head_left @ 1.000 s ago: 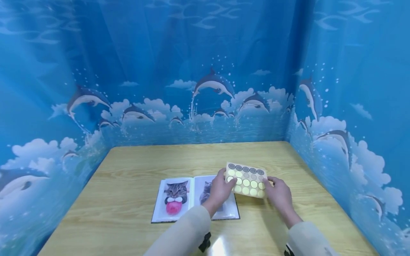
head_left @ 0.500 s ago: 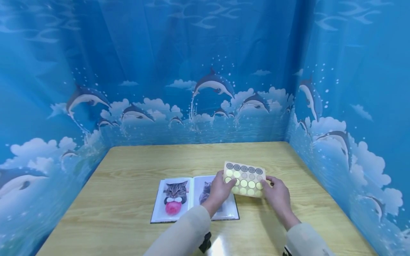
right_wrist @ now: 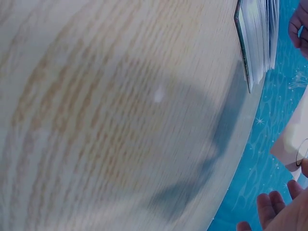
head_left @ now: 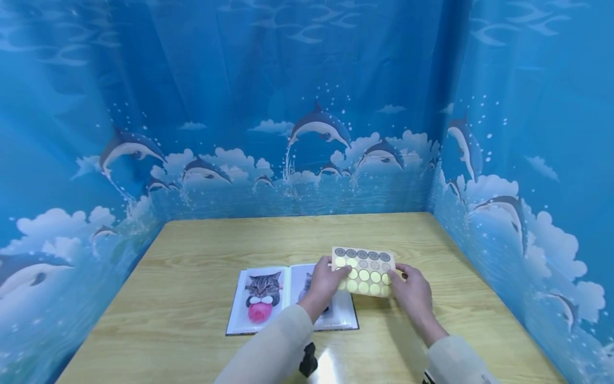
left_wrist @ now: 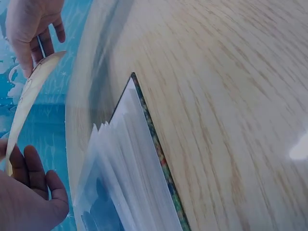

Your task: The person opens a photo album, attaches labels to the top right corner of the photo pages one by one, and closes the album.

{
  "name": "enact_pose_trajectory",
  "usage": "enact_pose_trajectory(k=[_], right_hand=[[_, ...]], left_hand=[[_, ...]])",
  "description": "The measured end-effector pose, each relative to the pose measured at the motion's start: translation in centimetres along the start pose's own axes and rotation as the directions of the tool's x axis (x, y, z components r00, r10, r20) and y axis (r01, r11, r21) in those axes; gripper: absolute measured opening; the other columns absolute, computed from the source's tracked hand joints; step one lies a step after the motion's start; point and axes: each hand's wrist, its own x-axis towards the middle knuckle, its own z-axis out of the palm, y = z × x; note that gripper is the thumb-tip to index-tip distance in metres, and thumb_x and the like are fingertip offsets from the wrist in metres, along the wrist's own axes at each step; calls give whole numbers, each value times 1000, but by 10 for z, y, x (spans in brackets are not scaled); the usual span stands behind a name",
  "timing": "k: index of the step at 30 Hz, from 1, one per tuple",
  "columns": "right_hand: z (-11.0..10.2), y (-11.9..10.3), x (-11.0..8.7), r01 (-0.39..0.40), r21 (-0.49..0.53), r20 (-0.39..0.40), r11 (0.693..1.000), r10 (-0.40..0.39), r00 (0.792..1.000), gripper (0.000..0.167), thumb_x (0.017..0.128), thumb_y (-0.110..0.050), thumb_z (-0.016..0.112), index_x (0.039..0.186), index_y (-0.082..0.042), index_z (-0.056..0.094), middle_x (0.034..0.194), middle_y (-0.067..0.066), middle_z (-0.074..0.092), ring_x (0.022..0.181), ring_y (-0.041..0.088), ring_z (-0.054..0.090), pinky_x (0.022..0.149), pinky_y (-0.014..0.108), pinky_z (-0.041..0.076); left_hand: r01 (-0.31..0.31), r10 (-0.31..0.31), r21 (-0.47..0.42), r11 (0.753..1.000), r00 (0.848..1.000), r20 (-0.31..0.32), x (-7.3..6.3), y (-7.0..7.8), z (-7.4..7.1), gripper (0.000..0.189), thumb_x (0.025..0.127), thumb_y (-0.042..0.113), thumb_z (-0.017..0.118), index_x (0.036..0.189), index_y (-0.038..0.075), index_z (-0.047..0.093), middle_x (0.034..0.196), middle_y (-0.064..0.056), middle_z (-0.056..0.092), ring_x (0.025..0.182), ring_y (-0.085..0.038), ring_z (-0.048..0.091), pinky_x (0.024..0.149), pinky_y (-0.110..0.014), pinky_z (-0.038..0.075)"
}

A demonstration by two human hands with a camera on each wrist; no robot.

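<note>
A sheet of round stickers [head_left: 369, 277] is held up above the table in the head view, tilted toward me. Dark ringed circles run along its top row, with yellow ones in the rows below. My left hand [head_left: 325, 284] pinches its left edge, thumb in front. At the opposite edge, my right hand [head_left: 413, 292] pinches it with the thumb on the face. Side on, the sheet [left_wrist: 32, 96] looks thin and slightly bent in the left wrist view. Below the left forearm lies an open photo album [head_left: 238, 320], its right page partly covered by that hand and arm.
A wood-grain table [head_left: 158, 298] carries the album. The album's left page shows a cat photo [head_left: 263, 290] with a pink ball. Blue dolphin-print curtains [head_left: 297, 69] enclose the table at the back and sides. The album's clear page sleeves [left_wrist: 120, 168] fan slightly upward.
Both hands have shifted slightly left with the sticker sheet, and the sheet has levelled a little. The album has stayed in place.
</note>
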Motion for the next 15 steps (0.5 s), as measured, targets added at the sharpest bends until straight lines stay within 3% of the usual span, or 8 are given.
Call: enact_pose_trajectory(k=[5,9,15], right_hand=[[1,-1,-1,2,-1,-4,1000,-2,1000,49,100,-33,56,137,-1,54,136,29,51,125,44,48,104,62,37],[1,-1,-1,10,1,-5,1000,-10,1000,49,100,-33,56,137,-1,55,135,29,51,124,44,49,103,62,38],[1,-1,-1,33,3,-2,999,-33,999,47,99,-30,58,136,-1,55,134,30,52,123,44,50,102,61,38]], left_hand=[[30,-29,-50,998,1000,8,4,0,-2,39,85,24,77,115,3,64,93,-4,68,91,-20,61,95,-41,48],[63,-58,-95,993,997,54,5,0,-4,36,85,24,76,114,3,68,95,-4,70,97,-21,61,102,-47,43],[118,-110,-51,992,985,132,0,1,-4,27,87,31,74,100,8,72,90,-5,71,90,-20,63,99,-47,44]])
